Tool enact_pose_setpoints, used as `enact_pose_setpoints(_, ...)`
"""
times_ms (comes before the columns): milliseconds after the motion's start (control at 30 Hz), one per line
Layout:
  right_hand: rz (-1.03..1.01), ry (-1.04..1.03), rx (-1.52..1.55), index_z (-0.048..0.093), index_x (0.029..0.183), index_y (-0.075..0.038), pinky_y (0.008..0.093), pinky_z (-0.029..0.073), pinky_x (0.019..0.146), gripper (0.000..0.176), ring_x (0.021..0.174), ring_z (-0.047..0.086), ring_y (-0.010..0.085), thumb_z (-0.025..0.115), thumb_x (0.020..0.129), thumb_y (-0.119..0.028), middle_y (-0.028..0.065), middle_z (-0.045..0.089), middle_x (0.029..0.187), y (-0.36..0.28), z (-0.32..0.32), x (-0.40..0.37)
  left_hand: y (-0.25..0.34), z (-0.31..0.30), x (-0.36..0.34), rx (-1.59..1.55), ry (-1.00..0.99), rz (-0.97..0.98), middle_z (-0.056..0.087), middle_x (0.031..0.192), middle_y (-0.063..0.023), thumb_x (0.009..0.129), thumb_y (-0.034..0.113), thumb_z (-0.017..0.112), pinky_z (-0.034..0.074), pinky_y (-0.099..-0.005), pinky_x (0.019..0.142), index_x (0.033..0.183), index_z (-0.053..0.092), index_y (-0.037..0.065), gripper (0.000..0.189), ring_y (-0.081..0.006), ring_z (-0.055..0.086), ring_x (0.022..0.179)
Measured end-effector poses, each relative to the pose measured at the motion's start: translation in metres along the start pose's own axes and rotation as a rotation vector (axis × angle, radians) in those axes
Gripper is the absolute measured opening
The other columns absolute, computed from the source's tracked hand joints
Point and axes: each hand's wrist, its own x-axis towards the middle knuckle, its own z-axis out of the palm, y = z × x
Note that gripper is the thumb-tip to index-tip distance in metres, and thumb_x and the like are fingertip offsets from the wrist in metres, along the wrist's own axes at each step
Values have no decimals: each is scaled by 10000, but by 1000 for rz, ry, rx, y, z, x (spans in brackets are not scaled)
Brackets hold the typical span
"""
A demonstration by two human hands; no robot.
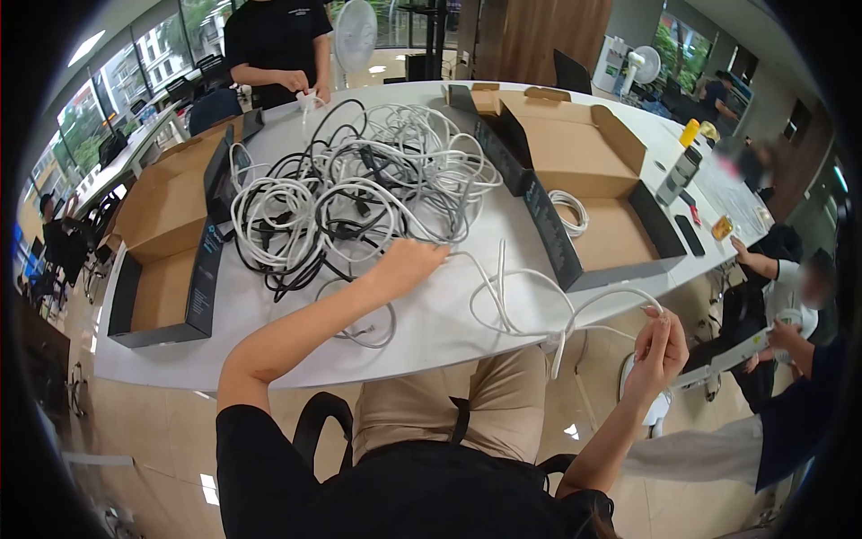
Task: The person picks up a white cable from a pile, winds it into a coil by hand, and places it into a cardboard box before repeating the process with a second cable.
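My left hand reaches over the front of the pile, its fingers closed on a white cable. That cable runs to the right in loose loops along the table's front edge. Off the edge to the right, my right hand pinches a raised bend of the white cable between its fingertips, and one length hangs below the tabletop. Behind my left hand lies a big tangle of white, grey and black cables. Under my left forearm a thin grey cable with a small plug rests on the table.
An open cardboard box stands left of the tangle. Another open box on the right holds a coiled white cable. Beyond it are a bottle and a black phone-like object. A person handles something white across the table.
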Motion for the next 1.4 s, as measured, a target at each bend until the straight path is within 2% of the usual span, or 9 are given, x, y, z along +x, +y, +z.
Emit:
enact_pose_setpoints(100,-15,101,88,580,863,48,171,157,391,261,400,262,7,437,927,-161,-38,373,487,0,14,0,-1,-1,6,-383,284,-41,566,559,-98,825,236,549,460,-360,478,855,571,70,170,-279,586,533)
enact_pose_setpoints(200,-69,161,157,561,919,63,184,146,417,262,436,240,9,416,938,-153,-42,334,503,-2,12,0,-2,-8,10,-514,241,-157,563,564,-130,832,237,542,455,-373,484,855,563,60,180,-288,580,542)
enact_pose_setpoints(567,-339,-55,-300,584,785,57,180,233,375,271,376,373,33,469,900,-159,2,446,461,-39,8,-19,-17,11,4,16,-12,243,587,679,-56,795,166,527,457,-332,499,1055,554,158,261,-217,600,597)
enact_pose_setpoints(733,-322,-131,-315,633,807,25,201,341,393,92,402,468,77,550,791,-8,37,518,505,-48,4,-18,-34,-11,-8,118,-187,108,599,724,-84,771,168,546,452,-366,574,809,613,132,85,-260,603,669)
enact_pose_setpoints(767,-311,-146,-307,635,811,24,201,343,393,91,404,472,79,551,791,-5,37,518,505,-50,5,-17,-30,-27,-1,189,-392,111,601,741,-89,750,164,585,454,-381,607,831,598,115,96,-277,603,704)
enact_pose_setpoints(900,-285,-187,-277,640,827,17,201,344,392,95,405,482,86,555,789,7,36,517,504,-53,14,-15,-25,-27,-1,-94,-253,93,600,784,-74,690,228,676,457,-380,618,938,548,84,314,-271,603,737)
enact_pose_setpoints(1167,-256,-15,-153,599,838,73,181,319,380,140,413,451,48,481,855,0,21,525,522,-39,3,-14,1,-22,2,-436,-96,73,554,836,-71,666,259,721,445,-347,568,1005,514,84,435,-231,564,693)
enact_pose_setpoints(1300,-253,42,-159,552,815,64,174,223,371,277,377,338,26,430,926,-159,-5,432,467,-33,5,-13,19,-33,11,-702,138,-106,547,916,-58,650,273,732,462,-346,672,1029,518,94,470,-243,564,794)
enact_pose_setpoints(1400,-235,78,-94,545,829,65,178,209,370,282,377,324,24,426,930,-170,-6,420,467,-29,4,-10,33,-68,34,-562,536,220,553,977,-57,581,220,780,418,-359,792,1041,505,114,546,-268,557,817)
